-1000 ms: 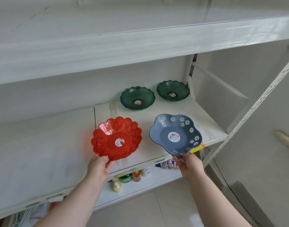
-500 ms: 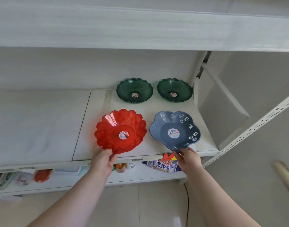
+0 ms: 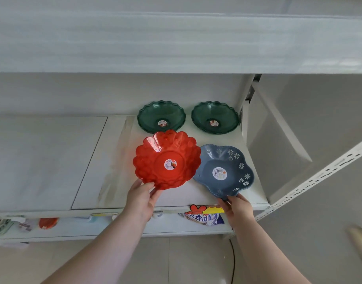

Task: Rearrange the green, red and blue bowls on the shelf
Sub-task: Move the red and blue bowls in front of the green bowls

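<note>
The white shelf board (image 3: 196, 199) spans the middle of the frame. On it, centre frame, the scalloped translucent red plastic bowl (image 3: 166, 159) is tilted with its right rim overlapping the flower-shaped blue bowl with white daisy print (image 3: 225, 171), at centre right. Behind them, two dark green translucent wavy-rimmed bowls (image 3: 161, 116) stand side by side on the shelf. The left hand (image 3: 142, 198) pinches the red bowl's near rim; the right hand (image 3: 236, 206) pinches the blue bowl's near rim. All appear light, rigid and smooth. Recommended hold: thumb above the rim, fingers beneath. Rim-only pinches permit tipping.
</note>
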